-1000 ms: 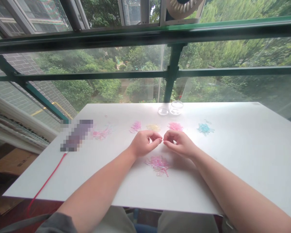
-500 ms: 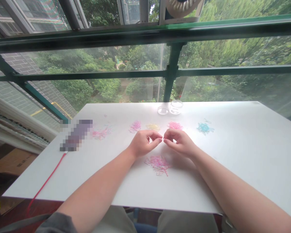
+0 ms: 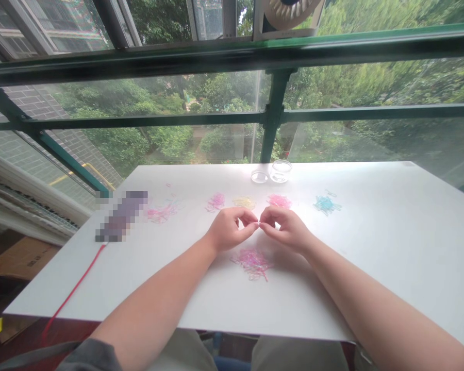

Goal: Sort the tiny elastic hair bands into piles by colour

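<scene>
My left hand (image 3: 234, 226) and my right hand (image 3: 286, 226) meet fingertip to fingertip above the white table. Both are closed in a pinch on a tiny pale piece (image 3: 259, 223), mostly hidden by the fingers. Just below them lies a mixed pile of thin pink and pale loops (image 3: 252, 263), which may be small elastic bands or clips. Beyond the hands are sorted heaps: purple-pink loops (image 3: 216, 201), yellow loops (image 3: 244, 201), pink loops (image 3: 279, 200) and, farther right, blue loops (image 3: 326, 204).
A loose pinkish heap (image 3: 161, 210) lies at the left beside a blurred-out dark object (image 3: 121, 216) with a red cable (image 3: 77, 283). A clear round jar (image 3: 280, 171) and its lid (image 3: 259, 177) stand at the white table's (image 3: 402, 247) far edge, before a green railing (image 3: 216, 54).
The fingertips of both hands have drawn slightly closer together around the tiny piece. The heaps, jar and lid stay where they were.
</scene>
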### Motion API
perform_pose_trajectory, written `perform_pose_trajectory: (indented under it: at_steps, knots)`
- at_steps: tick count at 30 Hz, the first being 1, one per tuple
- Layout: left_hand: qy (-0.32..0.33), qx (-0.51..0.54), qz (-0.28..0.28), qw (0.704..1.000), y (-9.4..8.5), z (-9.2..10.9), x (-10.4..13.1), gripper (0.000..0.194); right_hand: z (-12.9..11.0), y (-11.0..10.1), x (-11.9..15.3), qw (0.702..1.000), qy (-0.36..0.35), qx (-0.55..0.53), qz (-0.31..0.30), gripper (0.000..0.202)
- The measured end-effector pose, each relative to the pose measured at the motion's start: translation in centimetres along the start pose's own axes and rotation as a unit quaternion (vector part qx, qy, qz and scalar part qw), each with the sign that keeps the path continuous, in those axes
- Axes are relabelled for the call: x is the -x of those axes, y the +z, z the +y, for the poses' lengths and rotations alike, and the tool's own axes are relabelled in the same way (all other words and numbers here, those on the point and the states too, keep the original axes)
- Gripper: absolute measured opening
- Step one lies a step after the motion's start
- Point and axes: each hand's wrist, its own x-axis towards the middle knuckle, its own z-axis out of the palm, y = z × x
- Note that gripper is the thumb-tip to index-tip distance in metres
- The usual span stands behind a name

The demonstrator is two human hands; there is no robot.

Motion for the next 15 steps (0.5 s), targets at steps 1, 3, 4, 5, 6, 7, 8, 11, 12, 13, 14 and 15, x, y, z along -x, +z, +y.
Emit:
perform_pose_trajectory:
  at_steps: [1,3,4,5,6,7,8,11,12,13,14,15]
  knots:
    - [0.000,0.000,0.001,1.000,0.01,-0.01,0.00,0.011,-0.04,0.02,0.01,1.000,-0.003,0.000,-0.001,0.006]
    - [0.001,-0.001,0.003,1.000,0.04,-0.03,0.01,0.010,-0.09,0.04,0.04,1.000,-0.007,-0.002,-0.005,0.006]
    - [0.002,0.000,0.005,1.000,0.06,-0.03,0.01,0.009,-0.10,0.04,0.05,1.000,-0.008,-0.003,-0.008,0.006]
    - [0.003,0.000,0.006,1.000,0.07,-0.04,0.00,0.009,-0.10,0.03,0.07,1.000,-0.008,-0.004,-0.008,0.006]
    - [0.003,0.001,0.005,1.000,0.08,-0.04,-0.01,0.009,-0.10,0.02,0.08,1.000,-0.009,-0.004,-0.008,0.006]
    - [0.003,0.002,0.003,1.000,0.10,-0.05,-0.03,0.009,-0.08,0.00,0.09,1.000,-0.009,-0.004,-0.007,0.006]
    - [0.003,0.003,0.001,1.000,0.11,-0.05,-0.04,0.009,-0.06,0.00,0.11,1.000,-0.010,-0.004,-0.006,0.006]
    - [-0.002,0.002,-0.003,1.000,0.21,0.00,-0.02,0.010,-0.02,0.01,0.20,1.000,-0.010,-0.002,-0.004,0.006]
    - [-0.003,0.001,-0.003,1.000,0.26,0.03,0.00,0.009,-0.01,0.03,0.25,1.000,-0.010,-0.001,-0.006,0.006]
    - [-0.003,0.000,-0.004,1.000,0.33,0.07,0.04,0.009,0.00,0.04,0.31,1.000,-0.010,0.002,-0.008,0.006]
    - [-0.002,-0.001,-0.004,1.000,0.41,0.09,0.07,0.009,0.01,0.06,0.38,1.000,-0.011,0.004,-0.012,0.007]
    - [-0.001,-0.001,-0.005,1.000,0.50,0.10,0.09,0.008,0.04,0.06,0.43,1.000,-0.011,0.009,-0.013,0.007]
